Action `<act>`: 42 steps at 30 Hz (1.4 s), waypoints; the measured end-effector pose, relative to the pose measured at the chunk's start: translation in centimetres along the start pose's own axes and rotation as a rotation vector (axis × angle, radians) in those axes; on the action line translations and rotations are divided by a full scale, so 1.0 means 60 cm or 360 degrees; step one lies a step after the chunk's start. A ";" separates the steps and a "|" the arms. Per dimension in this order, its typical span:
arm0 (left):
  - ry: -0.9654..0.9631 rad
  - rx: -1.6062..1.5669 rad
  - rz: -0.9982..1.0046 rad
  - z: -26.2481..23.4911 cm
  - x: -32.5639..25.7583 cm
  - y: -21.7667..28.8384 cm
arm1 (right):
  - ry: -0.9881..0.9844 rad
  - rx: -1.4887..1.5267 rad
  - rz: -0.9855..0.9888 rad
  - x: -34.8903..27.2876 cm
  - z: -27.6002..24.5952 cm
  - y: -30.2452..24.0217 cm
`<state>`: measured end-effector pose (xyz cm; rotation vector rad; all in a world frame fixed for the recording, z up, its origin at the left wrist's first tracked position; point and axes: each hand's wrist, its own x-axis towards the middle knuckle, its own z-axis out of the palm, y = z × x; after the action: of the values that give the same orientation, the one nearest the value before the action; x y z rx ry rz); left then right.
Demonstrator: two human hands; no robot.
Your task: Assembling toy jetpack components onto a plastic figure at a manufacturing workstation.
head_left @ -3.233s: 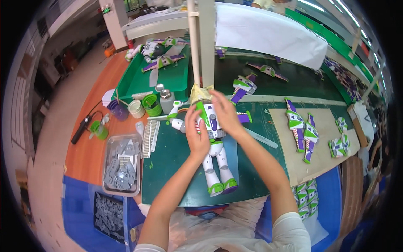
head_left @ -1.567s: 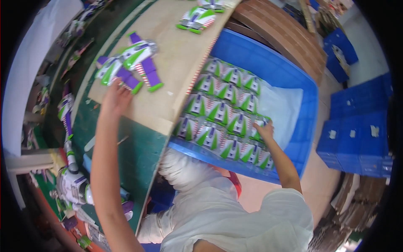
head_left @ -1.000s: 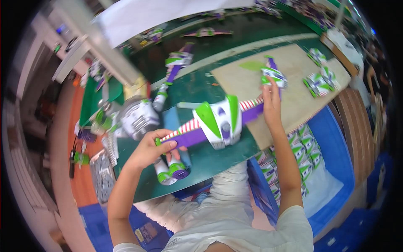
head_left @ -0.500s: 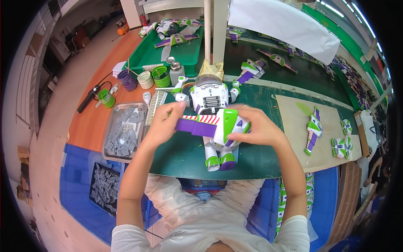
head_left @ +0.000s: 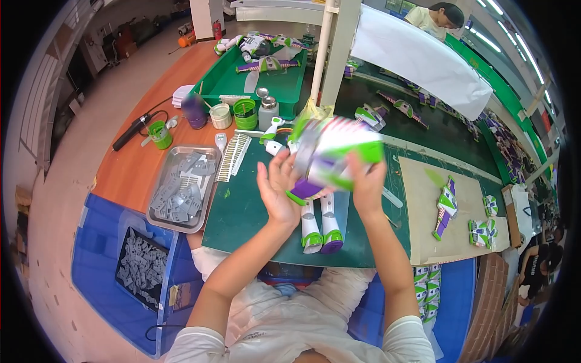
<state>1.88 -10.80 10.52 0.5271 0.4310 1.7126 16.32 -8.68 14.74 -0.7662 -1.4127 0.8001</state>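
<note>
A white, green and purple toy wing pack (head_left: 342,145) is raised over the green worktop, tilted and smeared by motion. My right hand (head_left: 367,184) is closed on its right side. My left hand (head_left: 279,192) has its fingers stretched apart beside the purple end of the pack; whether it touches cannot be made out. Under them a toy figure (head_left: 328,221) lies on the worktop, its white legs with green and purple feet toward me. The pack hides most of its body, while one green-and-white arm (head_left: 272,129) shows at the left.
At left stand a metal tray (head_left: 209,206) of grey parts, paint pots (head_left: 245,114) and a dispenser bottle (head_left: 268,112). A green bin (head_left: 290,88) holds toys behind. More wing packs (head_left: 446,209) lie on cardboard at right. A blue crate (head_left: 97,266) stands at lower left. A person (head_left: 433,18) is beyond.
The wing pack has been lifted and turned in my right hand. My left hand has let go of the wing and opened, moving right. The view has shifted slightly.
</note>
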 end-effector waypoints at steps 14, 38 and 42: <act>-0.0159 0.0938 0.0532 -0.039 0.006 0.023 | -0.0672 -0.0613 -0.0582 -0.017 0.009 0.021; -0.0134 0.1235 0.0764 -0.053 -0.028 0.001 | 0.0182 -0.0465 0.0118 0.018 -0.067 0.154; -0.0040 0.1128 0.0555 -0.061 -0.025 0.017 | 0.0144 -0.2199 -0.0317 -0.019 -0.183 0.238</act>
<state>-0.74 -12.45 7.89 1.1872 0.9851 1.8562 26.97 -1.88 1.87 -1.6007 -1.8301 -0.5135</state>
